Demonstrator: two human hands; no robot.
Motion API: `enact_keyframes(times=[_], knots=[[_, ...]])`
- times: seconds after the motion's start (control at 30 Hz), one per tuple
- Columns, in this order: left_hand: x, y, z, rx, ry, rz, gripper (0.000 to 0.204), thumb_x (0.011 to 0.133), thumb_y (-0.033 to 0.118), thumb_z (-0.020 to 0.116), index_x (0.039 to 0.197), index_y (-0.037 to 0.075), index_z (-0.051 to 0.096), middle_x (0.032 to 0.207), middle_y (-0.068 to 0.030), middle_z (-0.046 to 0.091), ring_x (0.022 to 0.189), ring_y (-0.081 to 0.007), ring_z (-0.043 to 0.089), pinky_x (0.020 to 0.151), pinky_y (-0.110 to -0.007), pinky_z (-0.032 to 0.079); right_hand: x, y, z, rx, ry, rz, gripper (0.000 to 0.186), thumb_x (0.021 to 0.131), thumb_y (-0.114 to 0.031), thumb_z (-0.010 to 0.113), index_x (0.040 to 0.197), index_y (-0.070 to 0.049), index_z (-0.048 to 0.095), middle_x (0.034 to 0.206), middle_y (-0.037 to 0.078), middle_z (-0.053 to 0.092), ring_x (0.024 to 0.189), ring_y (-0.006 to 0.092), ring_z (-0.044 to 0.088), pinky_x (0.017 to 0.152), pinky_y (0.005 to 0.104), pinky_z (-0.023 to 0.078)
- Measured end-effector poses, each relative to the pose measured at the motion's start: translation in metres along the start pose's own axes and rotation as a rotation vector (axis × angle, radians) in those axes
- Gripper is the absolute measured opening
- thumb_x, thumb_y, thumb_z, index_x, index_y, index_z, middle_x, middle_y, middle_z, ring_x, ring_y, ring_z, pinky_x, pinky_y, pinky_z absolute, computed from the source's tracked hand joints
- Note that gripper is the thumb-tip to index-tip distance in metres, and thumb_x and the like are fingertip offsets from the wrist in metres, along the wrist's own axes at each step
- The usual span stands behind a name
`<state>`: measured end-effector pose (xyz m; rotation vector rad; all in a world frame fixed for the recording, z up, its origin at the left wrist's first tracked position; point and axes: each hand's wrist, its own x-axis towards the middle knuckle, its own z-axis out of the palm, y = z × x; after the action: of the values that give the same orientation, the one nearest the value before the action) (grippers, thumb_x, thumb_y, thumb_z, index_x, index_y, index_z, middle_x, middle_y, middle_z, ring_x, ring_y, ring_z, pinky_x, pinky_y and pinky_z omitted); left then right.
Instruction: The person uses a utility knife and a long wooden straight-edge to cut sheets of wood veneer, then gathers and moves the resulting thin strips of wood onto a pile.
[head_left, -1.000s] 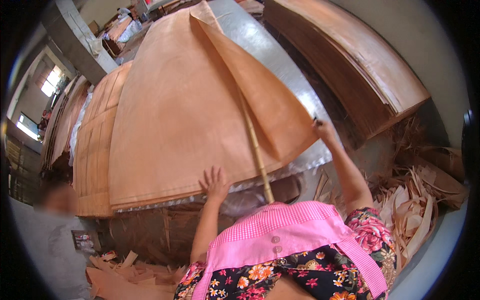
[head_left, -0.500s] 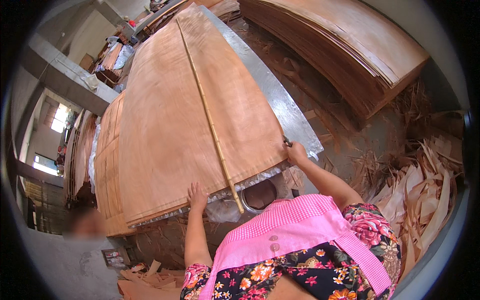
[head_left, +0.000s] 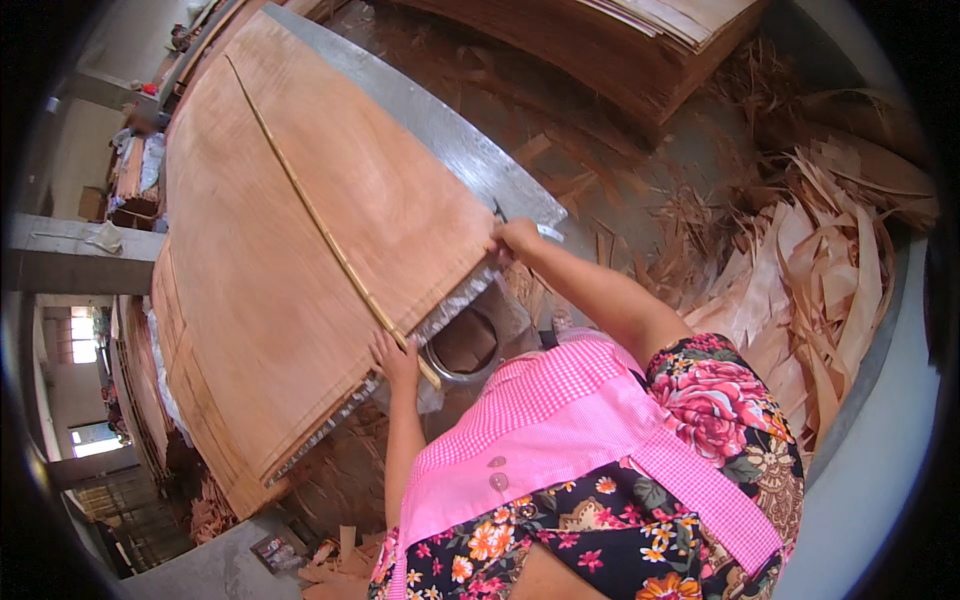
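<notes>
A large reddish-brown wood veneer sheet (head_left: pixel 290 250) lies on top of a stack with a plastic-wrapped near edge. Along it runs a long thin bamboo stick (head_left: pixel 318 220), its near end jutting past the edge. My left hand (head_left: pixel 397 362) is at that edge, the stick between its thumb and fingers, the thumb covering part of it. At the near right corner of the sheet, my right hand (head_left: pixel 514 240) is closed on a small dark tool (head_left: pixel 499 211), perhaps a knife; its lower part is hidden.
A grey metal sheet (head_left: pixel 440 120) sticks out along the stack's right side. Beyond it stands a tall veneer pile (head_left: pixel 590 75). Veneer scraps (head_left: pixel 790 270) heap up at the right. A round metal rim (head_left: pixel 462 342) with brown contents sits below the near edge.
My left hand has shifted right along the near edge to the bamboo stick. The view has turned, so the stack appears farther left. My right hand stays at the corner with the dark tool.
</notes>
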<state>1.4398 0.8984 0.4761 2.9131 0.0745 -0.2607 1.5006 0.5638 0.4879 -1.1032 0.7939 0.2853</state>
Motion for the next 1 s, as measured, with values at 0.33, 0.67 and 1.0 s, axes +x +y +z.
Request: enact_keyframes(times=[0.33,0.67,1.0], knots=[[-0.076,-0.1,-0.014,-0.524,0.29,-0.143,0.019,0.083,0.02,0.054,0.086,0.003,0.061,0.078,-0.0116,0.062,0.071,-0.0237,0.059,0.065,-0.035,0.046,-0.083,0.106,-0.096,-0.19,0.287,-0.135,0.014,0.083,-0.019,0.053,0.091,-0.008,0.058,0.066,0.003,0.059,0.045,0.0063,0.044,0.037,0.0207,0.032],[-0.103,-0.145,0.005,-0.351,0.319,0.532,0.011,0.079,0.015,0.055,0.084,0.008,0.061,0.084,-0.0079,0.058,0.079,-0.0269,0.056,0.069,-0.037,0.046,-0.199,0.246,0.008,-0.595,-0.231,-0.245,0.021,0.082,-0.001,0.05,0.101,0.001,0.058,0.081,0.004,0.059,0.068,0.0103,0.053,0.061,0.0238,0.044],[-0.095,-0.089,-0.02,-0.321,0.504,1.005,0.01,0.074,0.011,0.056,0.083,0.007,0.057,0.098,-0.008,0.059,0.091,-0.0256,0.055,0.078,-0.038,0.041,-0.25,0.182,0.115,-0.752,-0.133,-1.138,0.032,0.08,-0.01,0.058,0.111,-0.009,0.055,0.094,0.006,0.06,0.078,0.0144,0.058,0.067,0.0286,0.049]])
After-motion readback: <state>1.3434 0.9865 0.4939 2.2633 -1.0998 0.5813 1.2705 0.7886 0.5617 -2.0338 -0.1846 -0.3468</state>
